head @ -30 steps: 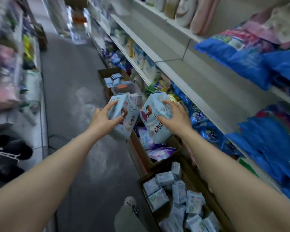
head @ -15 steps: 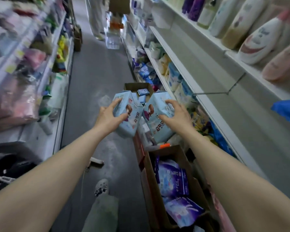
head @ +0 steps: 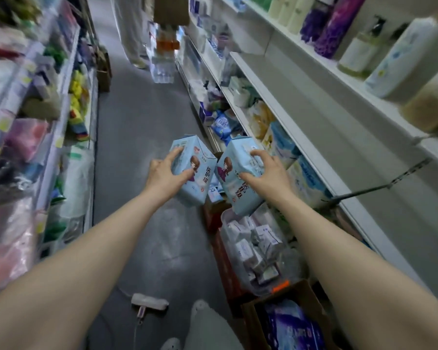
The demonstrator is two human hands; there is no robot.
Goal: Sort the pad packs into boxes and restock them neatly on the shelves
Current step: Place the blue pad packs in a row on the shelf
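Our left hand [head: 162, 176] clamps one blue pad pack [head: 194, 170]; our right hand [head: 266, 176] clamps another [head: 235, 178]. We should keep each grip firm and seat both upright on the right shelf [head: 311, 145].

Open grey floor [head: 142, 137] is seen through the frame's centre. The lower right is blocked by a clear bin of small packs [head: 258, 246] and a cardboard box [head: 299, 294]. A bare shelf surface [head: 339, 137] is left free at right, crossed by a wire divider [head: 364, 190].
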